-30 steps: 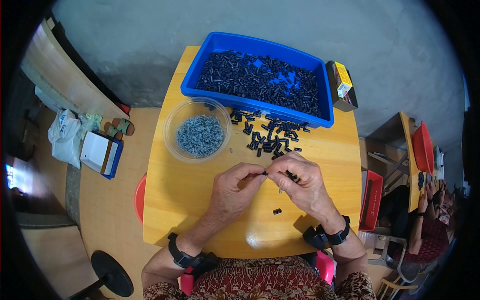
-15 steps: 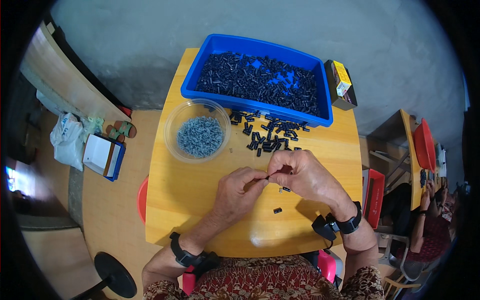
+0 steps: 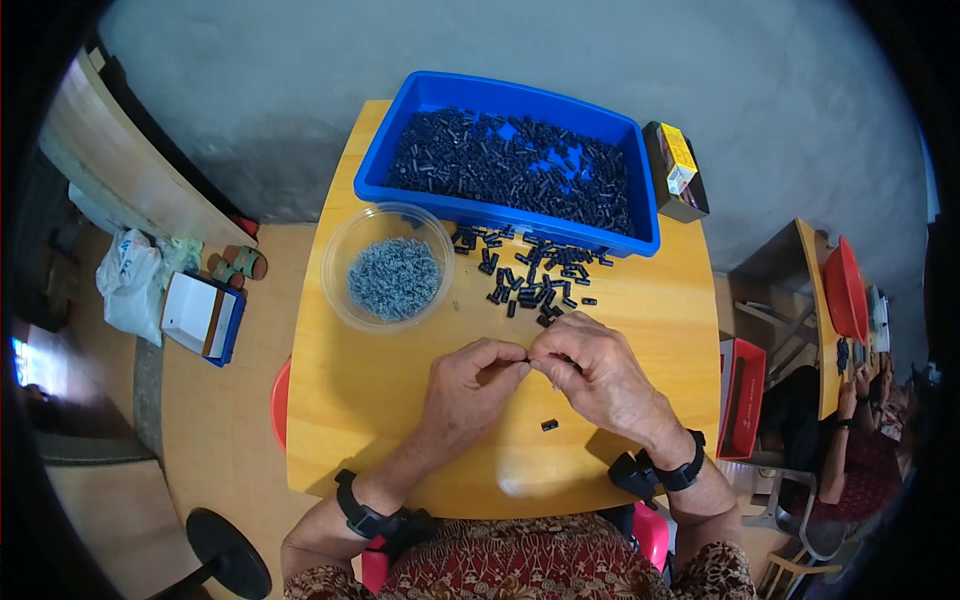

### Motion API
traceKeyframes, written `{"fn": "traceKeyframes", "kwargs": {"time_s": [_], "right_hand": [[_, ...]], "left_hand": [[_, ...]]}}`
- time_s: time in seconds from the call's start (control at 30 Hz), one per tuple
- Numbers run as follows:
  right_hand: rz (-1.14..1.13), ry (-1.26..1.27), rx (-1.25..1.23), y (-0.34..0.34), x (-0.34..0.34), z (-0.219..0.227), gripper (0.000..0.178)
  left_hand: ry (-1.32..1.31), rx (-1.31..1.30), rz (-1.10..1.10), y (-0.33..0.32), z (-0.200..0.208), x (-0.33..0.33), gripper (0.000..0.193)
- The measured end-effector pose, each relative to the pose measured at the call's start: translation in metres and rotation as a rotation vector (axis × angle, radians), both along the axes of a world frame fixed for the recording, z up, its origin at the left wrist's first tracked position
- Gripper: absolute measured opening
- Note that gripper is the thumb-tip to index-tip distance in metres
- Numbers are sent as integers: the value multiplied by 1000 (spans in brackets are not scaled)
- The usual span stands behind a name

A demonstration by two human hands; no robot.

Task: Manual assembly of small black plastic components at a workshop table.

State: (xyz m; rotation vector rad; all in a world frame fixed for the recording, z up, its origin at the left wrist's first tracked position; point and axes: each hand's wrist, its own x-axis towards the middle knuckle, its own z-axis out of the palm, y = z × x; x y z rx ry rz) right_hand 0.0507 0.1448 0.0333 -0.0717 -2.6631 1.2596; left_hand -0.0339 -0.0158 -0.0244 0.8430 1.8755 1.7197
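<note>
Over the middle of the yellow table (image 3: 480, 470), my left hand (image 3: 468, 388) and my right hand (image 3: 598, 372) meet fingertip to fingertip. Between thumb and forefinger, my left hand pinches a small black part (image 3: 522, 361), mostly covered by the fingers. The right fingers are closed against its other end; whether they hold a tiny piece too is hidden. One loose black plastic part (image 3: 549, 425) lies near my right wrist. Beyond my hands spreads a pile of short black plastic parts (image 3: 535, 290). A clear round tub (image 3: 335, 290) of small grey metal pieces (image 3: 394, 278) stands to the left.
At the table's far side sits a blue bin (image 3: 520, 212) filled with black parts. A dark box (image 3: 690, 208) holding a yellow carton (image 3: 676, 158) is right of it. Red bins (image 3: 742, 400) stand beside the table. Another person (image 3: 850, 470) works at a table far right.
My right hand has shifted slightly left and down, its fingers closing in more over the left fingertips. The whole view has moved a little.
</note>
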Motion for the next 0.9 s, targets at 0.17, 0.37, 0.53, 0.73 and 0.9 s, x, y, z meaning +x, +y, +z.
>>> {"fn": "traceKeyframes", "kwargs": {"time_s": [0.17, 0.37, 0.53, 0.73, 0.9], "right_hand": [[103, -42, 220, 4, -3, 4, 3], [-13, -320, -188, 5, -4, 15, 3], [-85, -151, -263, -4, 2, -6, 8], [-164, 119, -97, -11, 7, -12, 19], [-77, 223, 142, -10, 7, -15, 26]], "left_hand": [[-119, -7, -78, 0, -6, 3, 15], [-144, 14, -86, 1, -6, 5, 14], [-374, 111, -53, 0, -2, -2, 15], [-437, 118, -55, 0, -6, -4, 17], [-514, 204, -68, 0, -8, -5, 16]]}}
